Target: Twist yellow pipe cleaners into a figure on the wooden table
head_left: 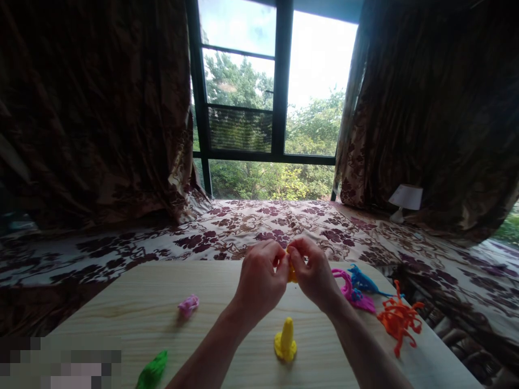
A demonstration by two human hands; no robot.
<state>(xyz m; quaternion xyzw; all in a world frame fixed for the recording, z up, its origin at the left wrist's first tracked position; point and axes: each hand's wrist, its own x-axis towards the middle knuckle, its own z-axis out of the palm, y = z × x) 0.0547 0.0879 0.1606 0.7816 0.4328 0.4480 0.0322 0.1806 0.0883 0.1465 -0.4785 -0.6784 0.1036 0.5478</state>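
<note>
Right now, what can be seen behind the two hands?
Behind the left hand and right hand, the flowered cloth and the far part of the table show. The yellow lump held between the hands is partly covered. Whatever lies directly behind the hands cannot be seen.

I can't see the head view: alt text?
Left hand and right hand hold a yellow piece above a table. Nearer stands a yellow post; pink lump and green lump lie left, purple piece, blue piece and orange piece right.

Yellow lump [292, 274], partly hidden, pinched between hands [263, 270] [313, 269].
</note>
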